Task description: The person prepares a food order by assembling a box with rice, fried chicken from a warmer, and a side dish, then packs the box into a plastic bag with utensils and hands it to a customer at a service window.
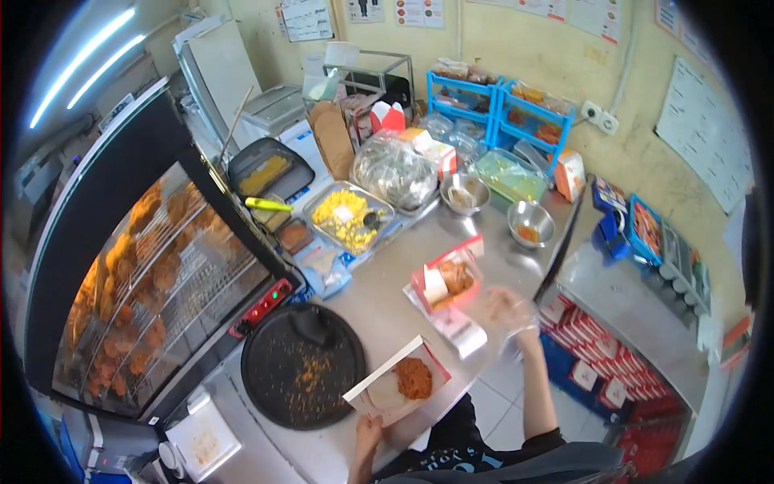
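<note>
My left hand [367,428] grips the near edge of an open paper food box [382,402]. Inside that box lies a dark reddish-brown piece of fried chicken [413,379]. To the right, my right hand [511,310] hangs above the counter's edge in what looks like a clear plastic glove. It is blurred by motion, with the fingers apart and nothing seen in them. Left of it stands a red-and-white box [430,290] with fried chicken [457,278] inside. Below this box, a white-and-pink packet or carton [461,331] lies on the steel counter [387,266].
A round black tray [272,363] with crumbs sits beside a heated display cabinet [199,327] of fried chicken. Behind are a tray of yellow food [326,233], two steel bowls [465,195] [531,224] and blue racks [493,103]. Red-and-white boxes [611,351] fill a shelf at right.
</note>
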`<state>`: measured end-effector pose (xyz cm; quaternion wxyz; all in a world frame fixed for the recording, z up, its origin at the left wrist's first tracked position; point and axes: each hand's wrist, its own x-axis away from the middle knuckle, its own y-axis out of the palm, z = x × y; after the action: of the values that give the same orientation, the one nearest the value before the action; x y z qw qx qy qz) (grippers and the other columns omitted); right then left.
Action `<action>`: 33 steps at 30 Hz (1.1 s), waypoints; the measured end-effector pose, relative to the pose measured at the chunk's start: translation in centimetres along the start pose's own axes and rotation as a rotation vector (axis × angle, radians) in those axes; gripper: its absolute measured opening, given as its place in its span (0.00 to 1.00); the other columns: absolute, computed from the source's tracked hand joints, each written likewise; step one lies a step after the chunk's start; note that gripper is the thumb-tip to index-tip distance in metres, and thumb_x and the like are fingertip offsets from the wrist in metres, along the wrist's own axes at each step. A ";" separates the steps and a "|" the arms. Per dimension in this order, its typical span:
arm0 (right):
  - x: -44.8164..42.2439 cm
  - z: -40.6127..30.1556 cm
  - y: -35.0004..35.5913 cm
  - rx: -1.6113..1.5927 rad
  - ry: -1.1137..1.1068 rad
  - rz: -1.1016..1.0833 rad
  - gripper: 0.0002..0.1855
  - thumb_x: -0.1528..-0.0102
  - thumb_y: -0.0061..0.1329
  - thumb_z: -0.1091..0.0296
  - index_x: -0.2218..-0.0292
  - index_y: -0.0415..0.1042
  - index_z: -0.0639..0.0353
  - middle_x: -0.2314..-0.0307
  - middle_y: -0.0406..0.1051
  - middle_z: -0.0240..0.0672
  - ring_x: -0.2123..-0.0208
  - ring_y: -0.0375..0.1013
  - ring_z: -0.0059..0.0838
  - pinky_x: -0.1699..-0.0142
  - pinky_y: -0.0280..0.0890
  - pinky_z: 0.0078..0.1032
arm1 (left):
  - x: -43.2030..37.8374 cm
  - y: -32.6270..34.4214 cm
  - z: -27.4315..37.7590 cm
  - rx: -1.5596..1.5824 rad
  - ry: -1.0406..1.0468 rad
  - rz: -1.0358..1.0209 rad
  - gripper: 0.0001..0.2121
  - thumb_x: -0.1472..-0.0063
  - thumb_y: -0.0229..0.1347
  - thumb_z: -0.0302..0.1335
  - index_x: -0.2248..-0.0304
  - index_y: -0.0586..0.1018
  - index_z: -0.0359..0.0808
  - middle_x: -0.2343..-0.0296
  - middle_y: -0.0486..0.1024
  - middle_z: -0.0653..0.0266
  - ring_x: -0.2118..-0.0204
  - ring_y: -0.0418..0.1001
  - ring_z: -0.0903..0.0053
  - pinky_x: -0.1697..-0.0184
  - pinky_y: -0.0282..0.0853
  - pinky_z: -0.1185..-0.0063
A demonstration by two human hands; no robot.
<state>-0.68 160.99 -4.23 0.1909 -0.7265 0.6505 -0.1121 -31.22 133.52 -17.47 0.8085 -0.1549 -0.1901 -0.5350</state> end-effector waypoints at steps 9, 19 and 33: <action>-45.0 0.4 3.0 0.382 -0.577 -0.037 0.13 0.50 0.42 0.60 0.71 0.73 0.60 0.79 0.71 0.44 0.74 0.72 0.41 0.67 0.64 0.33 | -1.1 -4.2 1.5 -0.284 -0.870 0.095 0.34 0.50 0.53 0.47 0.48 0.59 0.35 0.51 0.58 0.60 0.48 0.55 0.65 0.45 0.49 0.66; -58.5 -3.7 14.3 0.435 -1.036 -0.551 0.08 0.60 0.48 0.68 0.75 0.71 0.60 0.77 0.70 0.45 0.74 0.70 0.47 0.66 0.65 0.37 | 3.5 11.9 29.0 -0.535 -0.474 0.979 0.25 0.46 0.55 0.34 0.51 0.65 0.33 0.63 0.70 0.50 0.64 0.70 0.66 0.62 0.65 0.72; -58.3 -4.2 15.3 0.680 -0.908 -0.469 0.10 0.56 0.44 0.68 0.73 0.74 0.61 0.71 0.72 0.47 0.69 0.73 0.42 0.64 0.66 0.37 | 1.4 17.7 29.6 -0.565 -0.122 1.129 0.17 0.43 0.52 0.29 0.53 0.69 0.40 0.73 0.73 0.62 0.73 0.71 0.81 0.73 0.66 0.82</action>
<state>-23.72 216.82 -1.94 0.6403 -0.7239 0.2549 -0.0315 -18.54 152.52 8.44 0.8817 -0.4690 0.0237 -0.0457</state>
